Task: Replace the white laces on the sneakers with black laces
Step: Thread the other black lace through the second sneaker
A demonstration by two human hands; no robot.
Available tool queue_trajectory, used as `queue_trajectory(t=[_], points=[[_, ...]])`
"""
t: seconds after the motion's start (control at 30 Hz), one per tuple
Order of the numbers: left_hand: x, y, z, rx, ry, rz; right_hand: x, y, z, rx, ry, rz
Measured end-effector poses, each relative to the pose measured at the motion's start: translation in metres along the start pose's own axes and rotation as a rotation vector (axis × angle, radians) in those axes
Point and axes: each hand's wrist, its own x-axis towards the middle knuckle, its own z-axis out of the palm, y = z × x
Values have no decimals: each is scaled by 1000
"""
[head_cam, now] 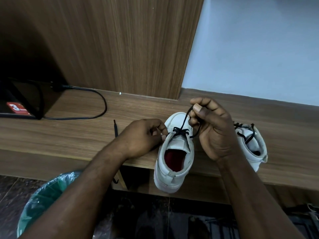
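Both hands work apart, on either side of a white sneaker [174, 163] on the wooden worktop [69, 135]. Left hand [143, 137] has curled fingers pinching the sneaker's left eyelet edge. Right hand [212, 128] is raised over the toe, thumb and forefinger pinching a black lace [185, 118] that runs up taut from the lowest eyelets, where it crosses. The sneaker points away, its red insole showing and its heel overhanging the worktop's front edge. A loose lace end [115, 128] lies just left of the left hand. A second white sneaker [253, 144], threaded with black lace, sits behind the right wrist. A black cable [101, 107] loops far left, and a green-lined bin [44, 195] stands below.
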Motion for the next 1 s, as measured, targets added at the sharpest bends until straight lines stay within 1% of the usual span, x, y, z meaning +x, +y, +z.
queue_trajectory(t=[0.17, 0.2, 0.27, 0.3, 0.37, 0.4, 0.43, 0.5, 0.57, 0.63, 0.7, 0.73, 0.83, 0.93, 1.0], points=[[3, 4, 4, 128, 31, 13, 0, 3, 1, -25, -12, 7], [3, 5, 5, 185, 39, 6, 0, 3, 1, -29, -14, 8], [4, 8, 7, 377, 40, -35, 0, 4, 1, -24, -14, 7], [5, 8, 7, 503, 15, -87, 0, 4, 1, -23, -9, 6], [5, 7, 8, 716, -110, -238, -2, 7, 2, -42, 6, 7], [5, 5, 8, 777, -174, -294, -3, 9, 2, -53, 14, 16], [4, 4, 8, 799, -204, -323, -4, 10, 3, -62, 18, 28], [3, 2, 4, 760, -156, -311, -4, 12, 5, -81, 24, 58], [1, 0, -1, 644, -64, -251, -4, 11, 6, -90, 24, 73], [-2, -3, -3, 468, 10, -151, -4, 10, 6, -81, 20, 82], [-5, -1, -4, 281, 41, -54, -5, 9, 7, -88, 11, 92], [-6, 1, -2, 237, 48, -12, -4, 9, 8, -100, 6, 95], [-1, 2, 2, 276, 82, 70, -4, 6, 7, -135, -10, 93], [1, 2, 4, 289, 89, 46, -5, 4, 4, -166, -24, 93], [1, 1, 4, 362, 85, 25, -5, 2, 3, -175, -25, 94]])
